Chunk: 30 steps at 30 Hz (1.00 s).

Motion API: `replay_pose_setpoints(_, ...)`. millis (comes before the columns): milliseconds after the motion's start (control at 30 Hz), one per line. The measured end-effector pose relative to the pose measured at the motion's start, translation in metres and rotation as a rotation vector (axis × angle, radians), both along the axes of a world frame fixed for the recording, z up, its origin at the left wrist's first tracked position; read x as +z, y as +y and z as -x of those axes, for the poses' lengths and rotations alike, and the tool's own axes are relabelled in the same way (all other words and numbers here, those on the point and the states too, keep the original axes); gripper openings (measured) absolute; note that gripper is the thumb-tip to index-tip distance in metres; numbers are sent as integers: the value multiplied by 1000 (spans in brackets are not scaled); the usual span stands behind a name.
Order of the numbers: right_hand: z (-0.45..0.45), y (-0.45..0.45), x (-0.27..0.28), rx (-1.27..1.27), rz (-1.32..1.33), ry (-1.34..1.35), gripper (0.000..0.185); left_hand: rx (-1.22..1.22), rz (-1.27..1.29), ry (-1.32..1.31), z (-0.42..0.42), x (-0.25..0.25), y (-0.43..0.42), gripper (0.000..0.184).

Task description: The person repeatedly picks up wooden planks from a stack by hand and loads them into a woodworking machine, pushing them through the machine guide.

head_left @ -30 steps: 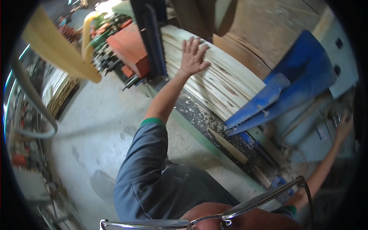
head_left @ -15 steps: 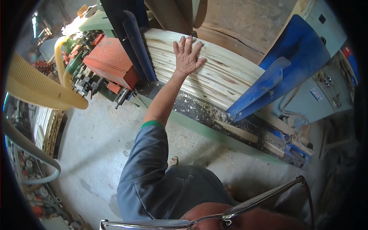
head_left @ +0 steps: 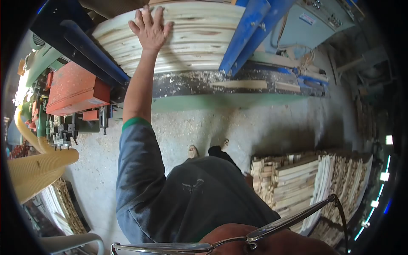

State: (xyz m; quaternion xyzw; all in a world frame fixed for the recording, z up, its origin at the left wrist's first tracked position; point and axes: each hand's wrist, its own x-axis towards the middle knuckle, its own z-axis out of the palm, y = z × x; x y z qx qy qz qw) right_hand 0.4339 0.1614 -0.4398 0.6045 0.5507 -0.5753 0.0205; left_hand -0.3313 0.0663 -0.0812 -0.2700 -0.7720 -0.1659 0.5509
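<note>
My left hand [head_left: 151,32] lies palm down with fingers spread on a row of pale wooden strips [head_left: 195,40]. The strips lie side by side between blue metal guides, the left guide [head_left: 95,51] and the right guide [head_left: 246,38]. It grips nothing; the fingertips reach the far strips. Only a sliver of my right hand [head_left: 249,180] shows beside the dark shirt, low by my body; its fingers are hidden.
Wood shavings and loose offcuts [head_left: 240,84] lie on the dark machine bed [head_left: 182,80]. An orange-red machine housing [head_left: 78,89] and a yellow hose [head_left: 42,165] stand at left. Stacked wood strips [head_left: 297,182] rest on the floor at right.
My view has turned and shifted, so the strips and guides appear farther up and left, and the floor stack has come into sight. My left hand stays spread on the strips.
</note>
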Motion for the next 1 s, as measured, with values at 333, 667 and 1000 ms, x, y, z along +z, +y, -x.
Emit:
replay_pose_setpoints(333,-26,-25,10,35,-29,-55,60,-113,-21,-84,-1,-1,-2,59)
replay_pose_setpoints(667,-69,-61,8,112,-255,-150,61,-119,-3,-69,-8,7,-4,58)
replay_pose_setpoints(1000,-89,-48,-100,43,-115,-50,61,-149,-13,-108,-12,4,-3,60)
